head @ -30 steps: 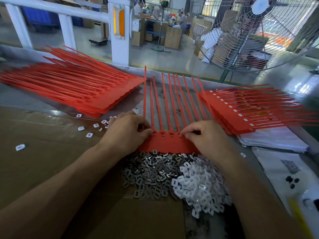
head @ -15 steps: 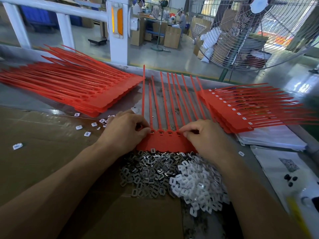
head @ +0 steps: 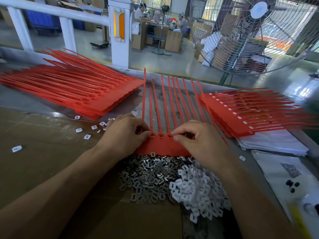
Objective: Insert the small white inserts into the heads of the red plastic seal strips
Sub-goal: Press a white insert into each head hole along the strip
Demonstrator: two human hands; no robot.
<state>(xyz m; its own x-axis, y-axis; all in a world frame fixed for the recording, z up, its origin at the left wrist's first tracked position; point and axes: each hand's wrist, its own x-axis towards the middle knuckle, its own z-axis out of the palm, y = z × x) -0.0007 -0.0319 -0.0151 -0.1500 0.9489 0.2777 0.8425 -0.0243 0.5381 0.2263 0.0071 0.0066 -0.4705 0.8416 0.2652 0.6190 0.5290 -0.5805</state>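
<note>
Big untouched stack of red strips [head: 82, 94] sits at 10 o'clock, finished stack [head: 241, 114] with white inserts in at 3. The comb being worked [head: 162, 145] is dead center; left hand [head: 126, 135] and right hand [head: 198, 140] pinch at its heads. White inserts [head: 198, 192] piled at 6, so plenty left.

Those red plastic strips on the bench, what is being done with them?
A person is working on a joined row of red plastic seal strips lying flat on the bench. Both hands, the left hand and the right hand, pinch at the row of heads with their fingertips. Heaps of small grey metal clips and small white plastic inserts lie just in front. A stack of red strips with white inserts fitted sits to the right, another red stack to the left.
</note>
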